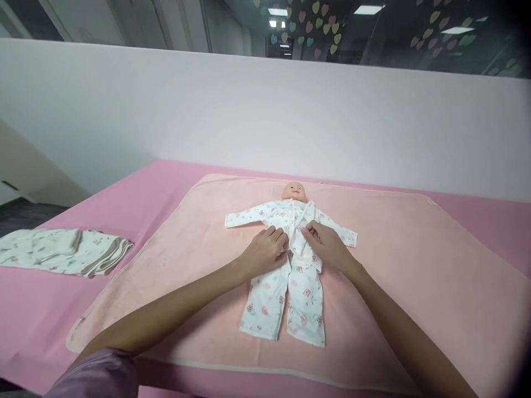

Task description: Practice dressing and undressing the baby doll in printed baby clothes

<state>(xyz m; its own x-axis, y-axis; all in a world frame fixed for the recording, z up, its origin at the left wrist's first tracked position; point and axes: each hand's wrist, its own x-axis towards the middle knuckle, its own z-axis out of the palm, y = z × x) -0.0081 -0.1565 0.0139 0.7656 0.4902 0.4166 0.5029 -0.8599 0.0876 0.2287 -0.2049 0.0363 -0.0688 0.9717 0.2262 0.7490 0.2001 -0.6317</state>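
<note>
A baby doll (294, 191) lies on its back, dressed in a white printed wrap top (282, 210) and matching trousers (267, 307). The top's sleeves stretch out to both sides, and the trouser legs point toward me. My left hand (267, 251) is closed at the lower left front of the top, near the waist; its fingertips seem to pinch the fabric edge or a tie there. Curled over the right side of the chest, my right hand (326, 240) has thumb and fingers together on the top's front. Exactly what lies between those fingers is hidden.
Beneath the doll a peach pad (199, 249) with pale edging covers much of the pink padded table (136, 190). A folded white printed cloth (58, 251) rests at the left. Behind the table stands a white wall (265, 110), with glass bearing heart stickers above.
</note>
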